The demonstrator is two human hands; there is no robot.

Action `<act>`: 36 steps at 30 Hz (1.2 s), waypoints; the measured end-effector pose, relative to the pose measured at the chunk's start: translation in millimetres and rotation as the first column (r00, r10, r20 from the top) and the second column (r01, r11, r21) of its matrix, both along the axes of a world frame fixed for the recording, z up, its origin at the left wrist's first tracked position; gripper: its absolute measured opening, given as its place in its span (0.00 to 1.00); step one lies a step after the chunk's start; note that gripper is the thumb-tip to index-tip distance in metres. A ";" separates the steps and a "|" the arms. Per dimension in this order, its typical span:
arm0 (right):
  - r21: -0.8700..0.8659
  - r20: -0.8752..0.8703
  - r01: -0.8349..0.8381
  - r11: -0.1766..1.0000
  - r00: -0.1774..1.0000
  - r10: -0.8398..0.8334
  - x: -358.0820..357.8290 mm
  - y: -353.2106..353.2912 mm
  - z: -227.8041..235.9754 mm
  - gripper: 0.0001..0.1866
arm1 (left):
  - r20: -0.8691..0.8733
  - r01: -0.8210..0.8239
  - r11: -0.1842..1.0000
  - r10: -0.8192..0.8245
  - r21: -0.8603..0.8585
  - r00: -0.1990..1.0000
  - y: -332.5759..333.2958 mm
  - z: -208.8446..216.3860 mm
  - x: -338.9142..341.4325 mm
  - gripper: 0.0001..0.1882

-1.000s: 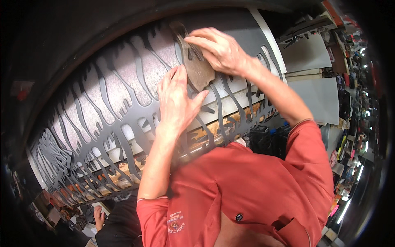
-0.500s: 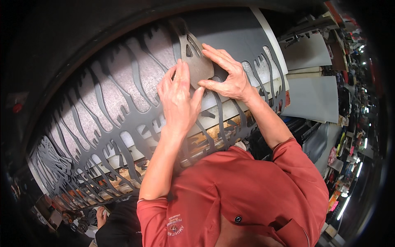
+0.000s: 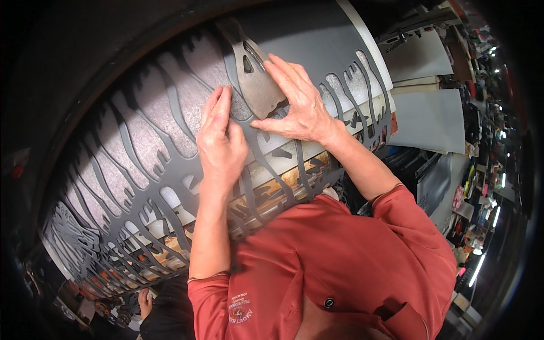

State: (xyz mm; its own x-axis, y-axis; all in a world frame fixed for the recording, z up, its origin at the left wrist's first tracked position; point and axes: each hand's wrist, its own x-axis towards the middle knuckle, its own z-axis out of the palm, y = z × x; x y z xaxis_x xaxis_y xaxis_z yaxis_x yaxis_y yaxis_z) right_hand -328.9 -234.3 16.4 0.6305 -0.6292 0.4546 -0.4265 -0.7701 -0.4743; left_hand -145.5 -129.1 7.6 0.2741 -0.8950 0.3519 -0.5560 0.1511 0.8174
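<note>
A flat, tapered metal cutting die point(image 3: 258, 93) with slots at its narrow far end lies on a dark grey sheet point(image 3: 309, 48). My right hand point(image 3: 303, 107) spans the die's near right corner, fingers along its right edge and thumb by its near end. To the left of the die, my left hand point(image 3: 218, 144) is over the cut part of the sheet, fingers stretched out close together and holding nothing. Around both hands the sheet is cut through with long curved openings, leaving narrow strips. Part of the die's right side is hidden by my right fingers.
A pale speckled board point(image 3: 139, 133) shows through the openings. A dark curved machine part point(image 3: 124, 48) arches over the far side. Light grey sheets point(image 3: 433, 122) are stacked at the right. Another person's hand point(image 3: 145, 303) is at the lower left.
My left hand has moved left, off the die, leaving a gap between them. My right hand stays at the die, a little further left in view. The whole view has shifted slightly.
</note>
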 end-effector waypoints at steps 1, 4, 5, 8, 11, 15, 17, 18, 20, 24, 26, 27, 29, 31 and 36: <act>0.002 -0.010 0.003 1.000 1.000 -0.003 1.4 0.7 0.6 0.56 | 0.002 -0.011 1.000 0.011 -0.010 1.000 -0.7 -1.3 -1.1 0.31; 0.013 -0.026 0.013 1.000 1.000 -0.013 4.5 1.5 4.5 0.54 | -0.007 -0.042 0.999 0.042 -0.029 0.999 -1.3 -3.9 -3.4 0.31; 0.023 -0.023 0.018 1.000 1.000 -0.017 5.5 2.2 5.9 0.53 | -0.022 -0.049 0.998 0.049 -0.024 0.999 -0.9 -4.8 -3.6 0.31; 0.021 -0.069 0.081 0.996 0.994 -0.080 13.4 7.2 8.2 0.50 | -0.041 -0.073 0.996 0.071 -0.046 0.997 -0.6 -8.1 -3.1 0.31; 0.042 -0.089 0.182 0.982 0.980 -0.178 25.0 16.0 9.2 0.48 | -0.070 -0.080 0.995 0.076 -0.067 0.995 -0.7 -10.5 -2.1 0.30; 0.215 -0.025 0.215 0.953 0.976 -0.215 15.4 23.4 25.5 0.42 | -0.176 -0.099 0.990 0.081 -0.098 0.981 -1.6 -11.1 -1.0 0.29; 0.694 0.292 -0.001 0.720 0.914 -0.281 -0.4 30.7 40.0 0.39 | -0.201 -0.126 0.987 0.104 -0.100 0.974 -1.8 -11.3 -1.6 0.27; 0.847 0.393 -0.162 0.506 0.832 -0.392 -9.4 37.3 47.6 0.37 | -0.217 -0.133 0.986 0.109 -0.097 0.970 -1.7 -11.6 -2.5 0.27; 0.803 0.564 -0.560 0.205 0.604 -0.563 -22.1 49.8 61.7 0.29 | -0.300 -0.143 0.984 0.106 -0.105 0.948 -1.3 -12.1 -4.9 0.23; 0.610 0.572 -0.792 0.019 0.424 -0.702 -23.4 69.8 75.0 0.32 | -0.562 -0.109 0.992 0.052 -0.068 0.825 1.1 -11.1 -7.1 0.21; 0.553 0.581 -0.833 -0.003 0.388 -0.715 -20.0 73.4 79.5 0.33 | -0.607 -0.094 0.995 0.049 -0.042 0.793 0.9 -6.7 -3.0 0.20; 0.536 0.588 -0.844 -0.015 0.386 -0.711 -18.8 75.4 81.9 0.35 | -0.639 -0.072 0.997 0.041 -0.024 0.768 0.5 -3.3 -0.8 0.20; 0.506 0.571 -0.861 -0.047 0.375 -0.731 -17.3 79.2 86.1 0.35 | -0.701 -0.050 0.998 0.059 0.033 0.711 0.6 6.2 3.3 0.22; 0.486 0.563 -0.870 -0.083 0.384 -0.731 -16.4 83.1 89.2 0.34 | -0.827 0.024 0.999 -0.032 -0.022 0.561 5.6 18.7 5.4 0.25; 0.442 0.579 -0.889 -0.118 0.384 -0.719 -16.1 89.6 91.8 0.35 | -0.936 0.220 0.967 -0.190 -0.127 0.296 27.3 49.1 -4.5 0.31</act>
